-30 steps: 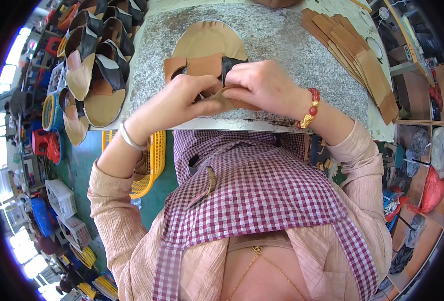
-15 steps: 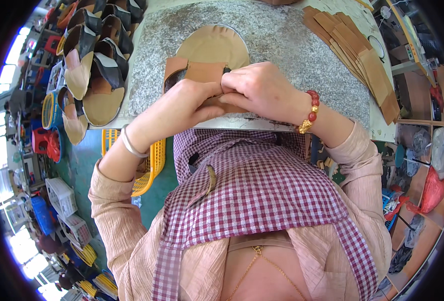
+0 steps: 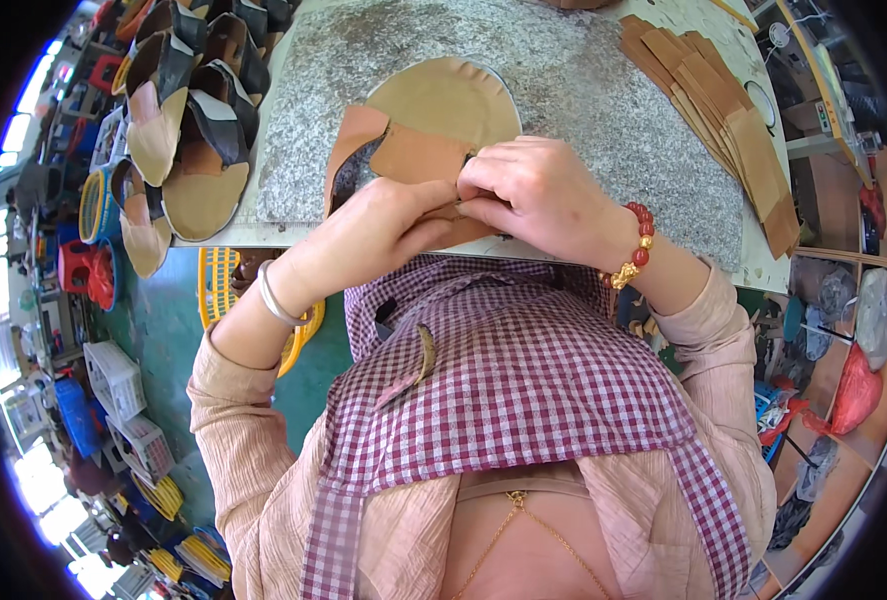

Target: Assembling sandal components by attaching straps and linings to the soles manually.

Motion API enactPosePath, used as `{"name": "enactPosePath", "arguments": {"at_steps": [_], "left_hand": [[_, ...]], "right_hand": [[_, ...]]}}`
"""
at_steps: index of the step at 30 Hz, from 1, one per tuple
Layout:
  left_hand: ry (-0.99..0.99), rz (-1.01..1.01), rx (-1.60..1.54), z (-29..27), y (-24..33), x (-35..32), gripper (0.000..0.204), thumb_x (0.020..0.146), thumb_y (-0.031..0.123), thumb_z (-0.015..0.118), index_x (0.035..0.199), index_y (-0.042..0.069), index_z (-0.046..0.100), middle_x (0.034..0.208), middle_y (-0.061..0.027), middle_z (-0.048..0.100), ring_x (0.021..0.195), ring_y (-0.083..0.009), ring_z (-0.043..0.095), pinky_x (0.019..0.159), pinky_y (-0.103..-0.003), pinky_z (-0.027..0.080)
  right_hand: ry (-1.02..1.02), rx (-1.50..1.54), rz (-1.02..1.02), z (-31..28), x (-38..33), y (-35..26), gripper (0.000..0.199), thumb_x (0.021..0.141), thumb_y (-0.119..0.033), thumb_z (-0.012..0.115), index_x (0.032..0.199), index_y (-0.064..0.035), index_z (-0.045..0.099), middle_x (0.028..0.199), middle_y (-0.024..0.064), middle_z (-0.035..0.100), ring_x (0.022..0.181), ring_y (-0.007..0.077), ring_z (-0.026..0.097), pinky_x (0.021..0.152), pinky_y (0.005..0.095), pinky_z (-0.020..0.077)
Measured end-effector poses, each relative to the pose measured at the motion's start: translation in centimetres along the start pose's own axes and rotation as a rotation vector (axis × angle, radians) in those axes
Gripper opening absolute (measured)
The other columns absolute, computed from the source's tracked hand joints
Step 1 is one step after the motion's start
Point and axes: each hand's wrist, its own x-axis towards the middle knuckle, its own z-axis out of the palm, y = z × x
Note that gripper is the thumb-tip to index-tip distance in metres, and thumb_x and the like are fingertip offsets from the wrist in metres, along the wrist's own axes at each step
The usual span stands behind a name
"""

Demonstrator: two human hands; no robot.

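A leather shoe upper [image 3: 448, 105] lies on the worktable in front of me. Its rounded tan toe part points away from me, and brown leather with a dark lining shows on the nearer side. My left hand [image 3: 378, 222] has its fingers bent and pinched on the near edge of the upper. Close against it, my right hand [image 3: 541, 190] is curled, with thumb and fingers pinching that same leather edge. The fingertips of both hands meet near the middle. They hide the exact spot they grip.
A speckled grey slab [image 3: 613, 75] covers most of the tabletop. Several similar shoe uppers [image 3: 203, 200] are piled along the left edge. Brown leather strips [image 3: 713, 115] lie stacked at the right. A yellow basket [image 3: 216, 285] stands below the table on the left.
The shoe upper has shifted slightly to the right and turned a little. Both hands have moved right and slightly nearer with it, still pinching its near edge.
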Motion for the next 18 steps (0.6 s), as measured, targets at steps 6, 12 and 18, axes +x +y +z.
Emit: {"name": "enactPosePath", "arguments": {"at_steps": [6,12,18], "left_hand": [[0.085,-0.070,-0.071,0.8,0.5,0.7,0.006,0.084,0.003,0.063,0.090,0.000,0.063,0.069,-0.0093,0.064,0.055,-0.0196,0.051,0.056,-0.033,0.045],[0.099,-0.068,-0.037,1.2,-0.8,0.7,0.006,0.085,0.004,0.064,0.085,-0.001,0.061,0.068,-0.0084,0.063,0.054,-0.0184,0.049,0.055,-0.034,0.044],[0.080,-0.031,-0.051,0.7,-0.6,0.5,0.006,0.086,0.004,0.064,0.085,-0.001,0.061,0.068,-0.0074,0.063,0.054,-0.0183,0.048,0.055,-0.034,0.044]], "right_hand": [[0.010,0.073,0.017,-0.5,-0.1,-1.1,0.012,0.078,-0.004,0.073,0.086,-0.0056,0.066,0.082,0.0024,0.064,0.067,0.0149,0.056,0.064,0.0262,0.0448],[-0.011,0.385,0.211,-0.5,-1.3,-0.2,0.012,0.080,-0.001,0.073,0.090,-0.0037,0.067,0.084,0.0030,0.065,0.065,0.0131,0.054,0.061,0.0242,0.0429],[0.172,0.412,0.360,0.9,-1.3,-0.7,0.011,0.084,-0.002,0.073,0.094,-0.0040,0.068,0.086,0.0031,0.067,0.064,0.0117,0.054,0.059,0.0229,0.0423]]}}
